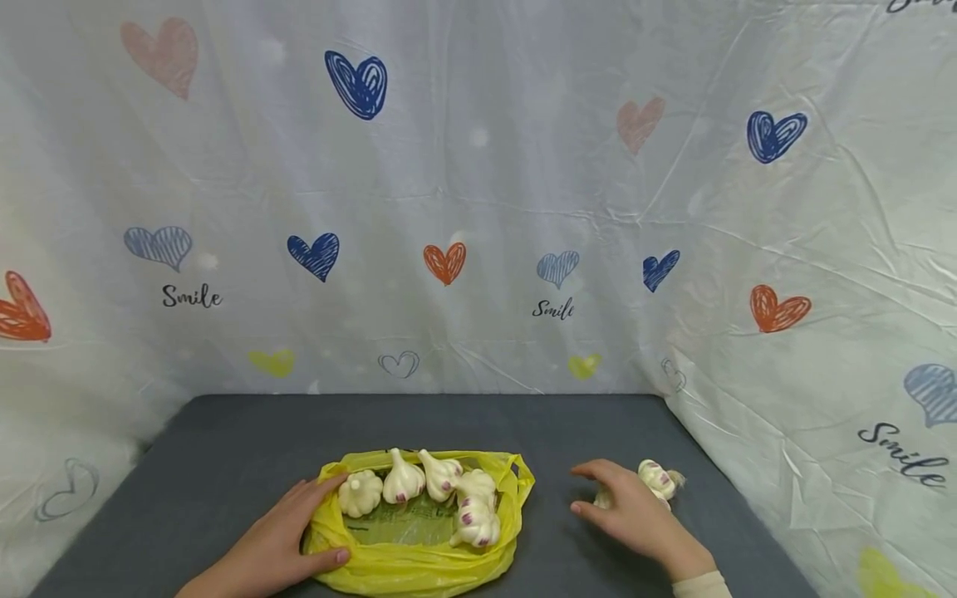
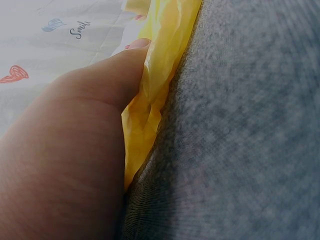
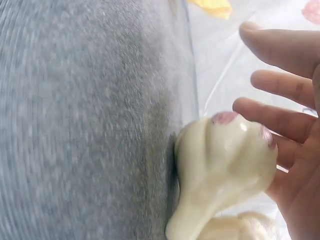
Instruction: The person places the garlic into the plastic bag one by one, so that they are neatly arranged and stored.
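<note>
Heart-printed sheeting [image 1: 478,174] is noted behind the dark table [image 1: 434,422]. One garlic bulb [image 3: 227,155] is found on it, close beside the right grip [image 1: 637,515], whose fingers are spread apart. The yellow bag [image 1: 419,566], holding further bulbs [image 1: 404,480], is touched at its left by the left grip [image 1: 287,530], thumb and fingers apart. Full enclosure of the bulb before lifting is advised.

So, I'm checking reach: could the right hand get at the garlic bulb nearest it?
Likely yes: the right hand is open right beside the garlic bulb, and nothing shows standing between them.
</note>
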A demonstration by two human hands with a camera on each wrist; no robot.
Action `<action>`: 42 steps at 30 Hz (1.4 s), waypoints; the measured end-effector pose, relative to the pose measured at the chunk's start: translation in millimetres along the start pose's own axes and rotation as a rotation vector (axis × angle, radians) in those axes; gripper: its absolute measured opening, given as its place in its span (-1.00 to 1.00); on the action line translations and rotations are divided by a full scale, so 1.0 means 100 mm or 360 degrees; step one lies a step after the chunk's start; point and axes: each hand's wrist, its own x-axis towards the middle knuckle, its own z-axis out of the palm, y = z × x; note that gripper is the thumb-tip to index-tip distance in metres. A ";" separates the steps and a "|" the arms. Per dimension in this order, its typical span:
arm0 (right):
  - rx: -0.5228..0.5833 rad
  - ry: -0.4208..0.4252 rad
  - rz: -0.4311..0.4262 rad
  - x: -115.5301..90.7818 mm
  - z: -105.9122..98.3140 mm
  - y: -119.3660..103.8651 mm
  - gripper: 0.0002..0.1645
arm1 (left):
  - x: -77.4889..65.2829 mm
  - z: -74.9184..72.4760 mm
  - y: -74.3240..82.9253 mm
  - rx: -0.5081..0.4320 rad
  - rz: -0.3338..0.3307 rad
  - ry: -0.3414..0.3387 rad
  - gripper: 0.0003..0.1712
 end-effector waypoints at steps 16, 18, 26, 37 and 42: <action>-0.0019 -0.0084 0.0010 -0.13 0.01 0.12 -0.35 | 0.01 0.01 -0.06 -0.0019 -0.0027 -0.0008 0.08; -0.0014 -0.0104 -0.0004 -0.14 0.01 0.13 -0.36 | 0.00 0.01 -0.06 -0.0031 -0.0033 -0.0021 0.08; -0.0033 -0.0114 -0.0057 -0.19 0.00 0.15 -0.41 | 0.01 0.02 -0.06 -0.0027 -0.0036 -0.0030 0.06; 0.0003 -0.0094 0.0068 -0.17 -0.04 0.13 -0.42 | 0.01 0.01 -0.02 -0.0003 -0.0033 -0.0014 0.10; 0.0013 -0.0110 0.0086 -0.17 -0.05 0.11 -0.41 | -0.01 0.00 0.01 0.0019 -0.0019 -0.0021 0.09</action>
